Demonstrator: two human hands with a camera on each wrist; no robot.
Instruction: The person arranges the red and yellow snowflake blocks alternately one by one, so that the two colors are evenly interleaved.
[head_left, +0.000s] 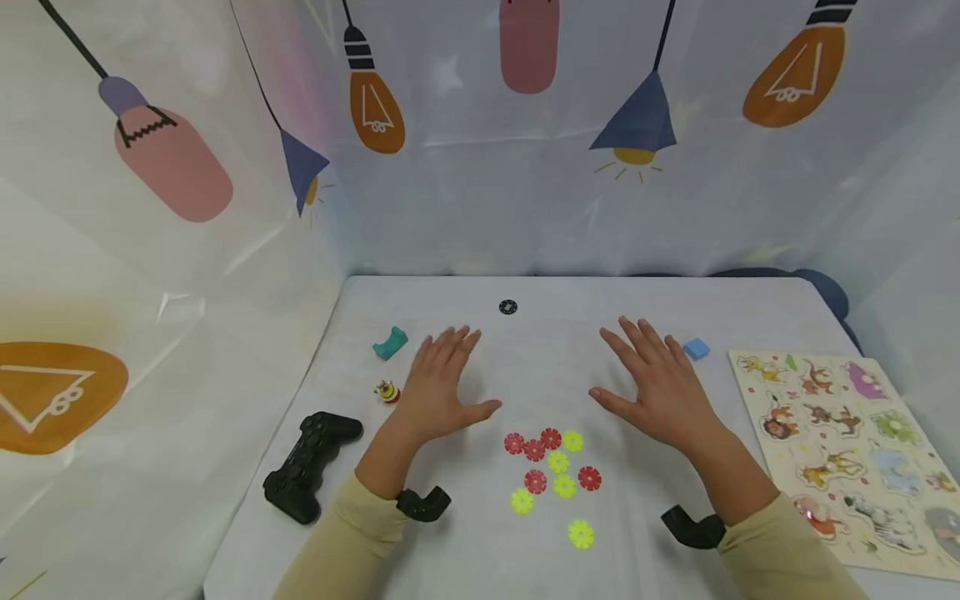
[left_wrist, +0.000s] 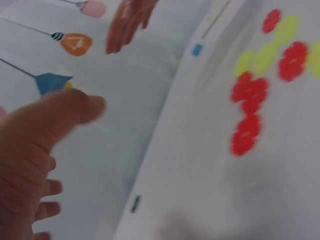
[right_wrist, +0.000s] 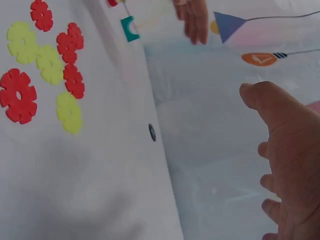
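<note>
Both hands hover over the white table with fingers spread and nothing held. The left hand [head_left: 440, 390] is left of the middle, its thumb pointing inward; the right hand [head_left: 660, 385] mirrors it on the other side. Between and nearer than the hands lie several flat, notched plastic discs, red [head_left: 536, 481] and yellow [head_left: 581, 534], loosely grouped. In the right wrist view, a red disc [right_wrist: 18, 96] shows a hole in its centre. A small striped figure [head_left: 387, 392] is close beside the left hand, and a blue block [head_left: 696, 348] sits just past the right fingers.
A black game controller [head_left: 307, 467] lies at the left, with a teal curved block [head_left: 390, 342] farther back. Near the table's far edge is a small black disc [head_left: 507, 307]. An animal puzzle board [head_left: 847, 458] takes up the right side. Printed curtains [head_left: 480, 200] hang behind.
</note>
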